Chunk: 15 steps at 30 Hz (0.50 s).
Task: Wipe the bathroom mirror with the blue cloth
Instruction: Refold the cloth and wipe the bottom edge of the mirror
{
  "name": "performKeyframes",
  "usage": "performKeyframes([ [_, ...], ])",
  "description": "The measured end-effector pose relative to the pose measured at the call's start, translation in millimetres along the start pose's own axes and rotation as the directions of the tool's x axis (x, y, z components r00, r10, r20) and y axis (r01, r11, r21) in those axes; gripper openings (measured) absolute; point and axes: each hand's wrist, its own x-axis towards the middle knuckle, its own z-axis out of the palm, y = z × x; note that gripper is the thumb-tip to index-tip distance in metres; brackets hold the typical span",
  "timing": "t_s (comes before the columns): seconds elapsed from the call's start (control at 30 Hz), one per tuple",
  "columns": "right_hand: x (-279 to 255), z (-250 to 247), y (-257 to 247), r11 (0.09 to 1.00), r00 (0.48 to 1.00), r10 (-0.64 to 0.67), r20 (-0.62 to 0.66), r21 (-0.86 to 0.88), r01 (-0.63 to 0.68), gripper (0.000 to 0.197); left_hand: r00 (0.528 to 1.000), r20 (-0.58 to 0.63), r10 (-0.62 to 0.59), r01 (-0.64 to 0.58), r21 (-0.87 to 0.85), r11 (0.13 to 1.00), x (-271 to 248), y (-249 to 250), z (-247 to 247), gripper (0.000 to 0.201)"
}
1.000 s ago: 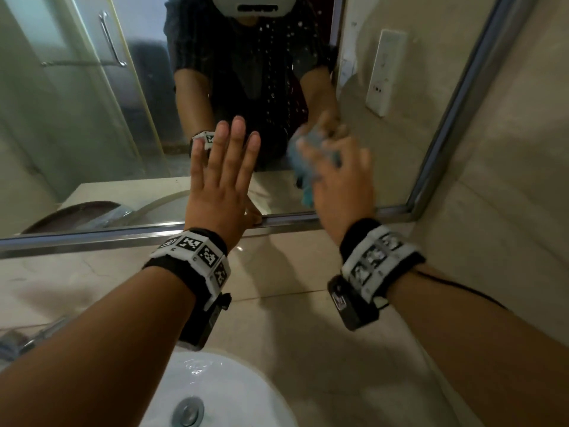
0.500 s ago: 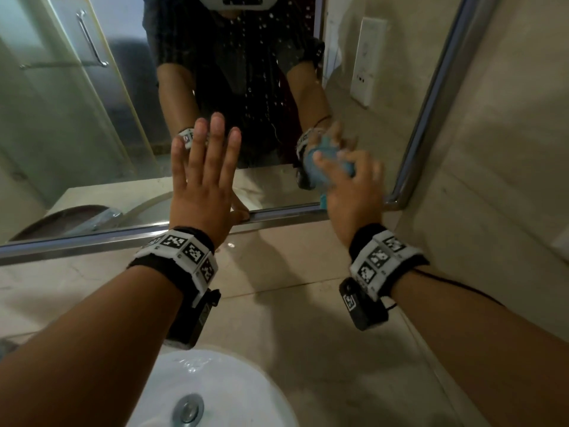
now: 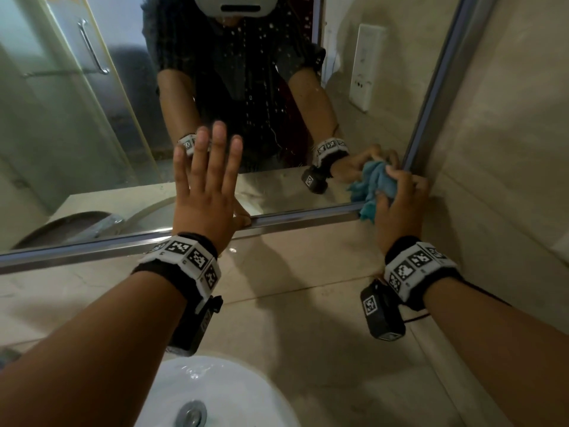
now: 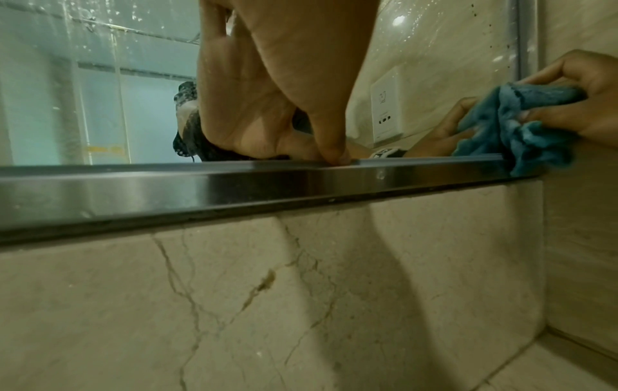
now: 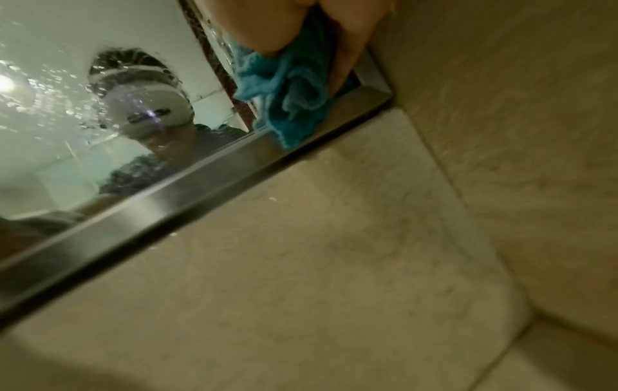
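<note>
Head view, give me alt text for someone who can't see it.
A right hand presses a bunched blue cloth into the lower right corner of a droplet-speckled mirror. The left hand rests flat on the glass, above a white sink.

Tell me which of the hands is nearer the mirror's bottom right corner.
Right. The right hand grips the blue cloth right at the corner of the mirror frame. The left hand lies flat on the glass well to the left, its thumb touching the bottom rail.

Beige marble walls above a white basin
</note>
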Motion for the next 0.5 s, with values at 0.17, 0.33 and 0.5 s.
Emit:
performKeyframes([
  [0.17, -21, 19, -38, 0.998, 1.000, 0.024, 0.002, 0.053, -0.025, 0.039, 0.999, -0.030, 0.018, -0.017, 0.030, 0.999, 0, -2, 2, 0.134],
  [0.33, -40, 18, -57, 0.916, 0.861, -0.387, 0.331, 0.034, 0.399, 0.044, 0.999, -0.045, 0.016, -0.016, -0.002, 1.000, -1, -4, 6, 0.133],
  [0.5, 11, 3, -99, 0.971, 0.974, -0.221, 0.040, 0.106, 0.216, 0.035, 0.998, -0.065, 0.010, -0.010, -0.004, 1.000, 0, -4, 8, 0.133],
])
